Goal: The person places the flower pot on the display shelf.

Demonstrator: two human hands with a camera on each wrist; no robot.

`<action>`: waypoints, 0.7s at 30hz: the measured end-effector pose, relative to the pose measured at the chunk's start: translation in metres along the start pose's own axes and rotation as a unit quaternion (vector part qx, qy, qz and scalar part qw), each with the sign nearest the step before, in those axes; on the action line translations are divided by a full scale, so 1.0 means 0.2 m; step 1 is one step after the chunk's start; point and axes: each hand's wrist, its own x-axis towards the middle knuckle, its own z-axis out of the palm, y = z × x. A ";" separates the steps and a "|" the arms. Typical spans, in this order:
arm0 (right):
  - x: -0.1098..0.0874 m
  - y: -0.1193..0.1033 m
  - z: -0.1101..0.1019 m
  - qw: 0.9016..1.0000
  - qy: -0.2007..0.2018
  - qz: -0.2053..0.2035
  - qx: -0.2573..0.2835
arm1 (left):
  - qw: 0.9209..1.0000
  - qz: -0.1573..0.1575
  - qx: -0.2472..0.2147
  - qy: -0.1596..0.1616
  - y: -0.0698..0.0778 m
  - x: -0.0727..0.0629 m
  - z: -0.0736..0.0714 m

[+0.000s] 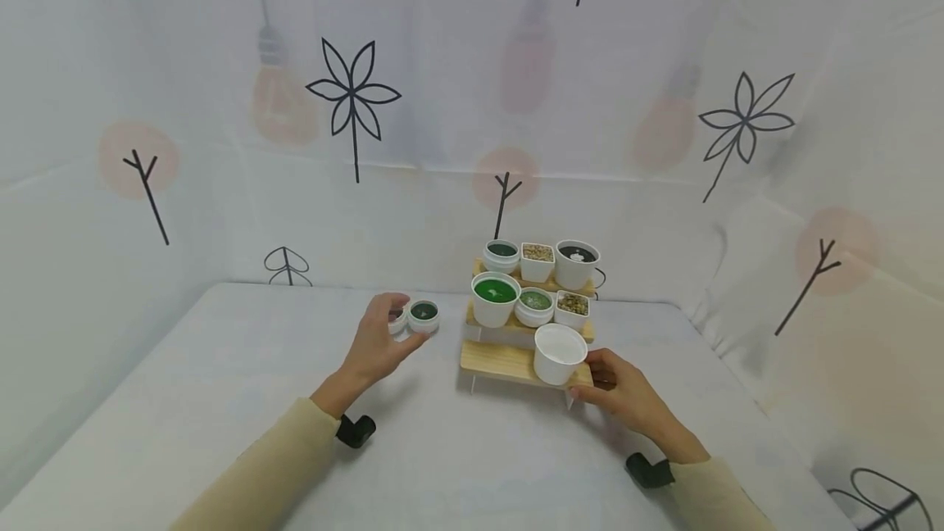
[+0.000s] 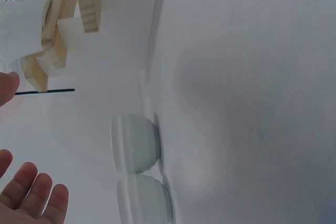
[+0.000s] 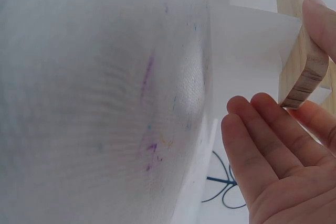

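Note:
A three-tier wooden stand (image 1: 497, 359) is on the table, with a white cup (image 1: 556, 363), plain white inside, on its lowest tier. My right hand (image 1: 623, 392) pinches the right end of that tier. In the right wrist view, the thumb (image 3: 321, 24) lies on one edge of the plank (image 3: 304, 74) and the index finger on the opposite edge. Left of the stand, my left hand (image 1: 374, 347) is beside two small round white pots (image 2: 135, 142), thumb and fingers spread. The right one, a dark-green-topped pot (image 1: 424, 318), shows clearly; the hand partly hides the other.
On the middle tier are a green-filled cup (image 1: 494, 301), a round pot (image 1: 534, 307) and a square pot (image 1: 571, 310). The top tier bears a round pot (image 1: 501, 256), a square pot (image 1: 537, 262) and a dark-filled cup (image 1: 577, 265). A patterned cloth (image 1: 442, 129) hangs behind.

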 end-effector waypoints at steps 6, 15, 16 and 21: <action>0.00 0.00 -0.01 1.000 0.001 -0.002 0.000 | 0.999 -0.010 0.030 -0.013 -0.08 0.04 -0.04; 0.00 0.00 -0.01 1.000 0.000 0.010 0.005 | 0.995 -0.057 0.053 -0.065 -0.20 0.09 -0.05; 0.00 -0.01 -0.01 1.000 0.001 0.009 0.005 | 0.994 -0.062 0.052 -0.071 -0.20 0.09 -0.06; -0.01 -0.01 -0.01 1.000 -0.004 0.002 0.008 | 0.991 -0.085 0.047 -0.094 -0.25 0.13 -0.06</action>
